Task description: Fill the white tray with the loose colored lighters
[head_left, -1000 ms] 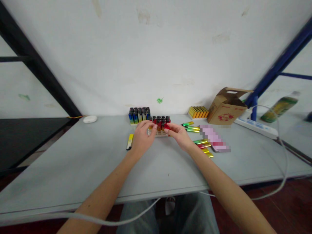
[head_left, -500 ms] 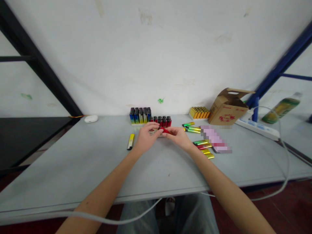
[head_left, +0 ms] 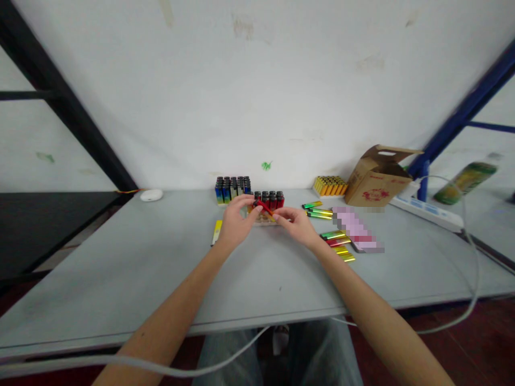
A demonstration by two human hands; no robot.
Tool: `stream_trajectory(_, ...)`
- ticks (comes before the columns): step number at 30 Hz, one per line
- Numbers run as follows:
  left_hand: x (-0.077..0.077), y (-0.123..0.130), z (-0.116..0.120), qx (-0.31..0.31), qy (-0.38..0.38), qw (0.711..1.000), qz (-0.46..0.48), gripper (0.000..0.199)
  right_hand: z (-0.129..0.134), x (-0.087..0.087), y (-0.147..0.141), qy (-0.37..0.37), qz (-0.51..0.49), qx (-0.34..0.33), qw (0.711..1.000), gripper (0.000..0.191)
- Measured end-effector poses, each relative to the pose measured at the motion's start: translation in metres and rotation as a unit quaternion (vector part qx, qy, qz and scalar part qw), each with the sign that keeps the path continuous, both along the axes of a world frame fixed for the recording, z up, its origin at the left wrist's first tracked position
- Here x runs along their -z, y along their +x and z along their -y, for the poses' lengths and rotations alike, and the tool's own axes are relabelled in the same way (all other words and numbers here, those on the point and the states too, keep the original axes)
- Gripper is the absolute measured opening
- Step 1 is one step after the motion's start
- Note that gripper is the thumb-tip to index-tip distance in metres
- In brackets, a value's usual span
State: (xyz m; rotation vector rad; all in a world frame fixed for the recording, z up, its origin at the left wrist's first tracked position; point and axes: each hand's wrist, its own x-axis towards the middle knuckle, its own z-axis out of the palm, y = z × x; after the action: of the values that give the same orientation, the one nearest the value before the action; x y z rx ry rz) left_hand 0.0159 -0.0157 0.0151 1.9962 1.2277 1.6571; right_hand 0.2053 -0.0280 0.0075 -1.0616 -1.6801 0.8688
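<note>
Between my two hands is a red lighter [head_left: 264,207], held slanted above a tray [head_left: 265,223]. My left hand [head_left: 237,221] pinches its dark upper end. The thumb and fingertips of my right hand [head_left: 298,224] close on its lower end. Upright red lighters with black tops [head_left: 277,199] fill the back of the tray, whose front part shows pale slots. Behind my left hand stands a block of blue and yellow lighters [head_left: 225,192]. A yellow and white lighter [head_left: 216,231] lies beside my left wrist, partly covered by it.
Several green, red and yellow lighters [head_left: 336,236] lie right of my right hand, next to a blurred pink object [head_left: 356,228]. Farther back are a tray of yellow lighters [head_left: 330,185], an open cardboard box [head_left: 376,185] and a power strip [head_left: 432,213]. A white case [head_left: 152,195] sits at left.
My hands have drawn slightly apart and the red lighter has shifted left, showing more of its length and of the tray. My left forearm now covers part of the yellow and white lighter.
</note>
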Motion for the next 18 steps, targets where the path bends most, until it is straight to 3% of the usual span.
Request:
stream_trajectory(3, 0.003, -0.005, -0.006, -0.038, 0.058, 0.997, -0.023, 0.014, -0.002, 0.002, 0.005, 0.04, 0.072, 0.089, 0.993, 0.024)
stream_trajectory(7, 0.006, -0.011, -0.011, -0.061, 0.065, 0.994, -0.066, 0.013, -0.007, 0.005, 0.013, 0.085, 0.153, 0.161, 0.971, 0.021)
stream_trajectory(13, 0.011, -0.011, -0.013, -0.07, 0.048, 0.994, -0.075, 0.015, -0.008, 0.013, 0.012, 0.07, 0.271, 0.15, 0.948, 0.03)
stream_trajectory(18, 0.014, -0.014, -0.017, -0.074, 0.024, 0.993, -0.085, 0.015, -0.006, 0.017, 0.007, 0.06, 0.284, 0.131, 0.948, 0.03)
